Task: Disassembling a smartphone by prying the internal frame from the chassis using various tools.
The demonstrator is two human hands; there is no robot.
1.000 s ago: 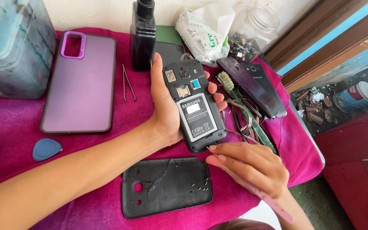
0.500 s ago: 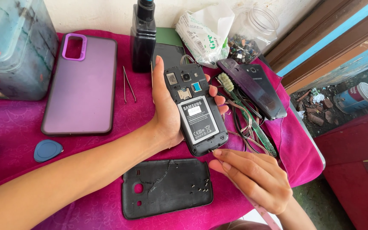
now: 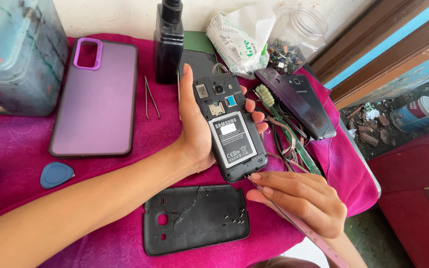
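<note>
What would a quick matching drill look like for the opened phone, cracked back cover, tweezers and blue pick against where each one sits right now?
Things:
1. opened phone
2. cracked back cover
3. tweezers
4. blue pick

Places:
A. on the pink cloth, near the left edge
B. gripped in the left hand
C. flat on the cloth, below the phone and beside the right hand
D. between the purple phone case and the black bottle

Pairs: 1-B, 2-C, 3-D, 4-A
</note>
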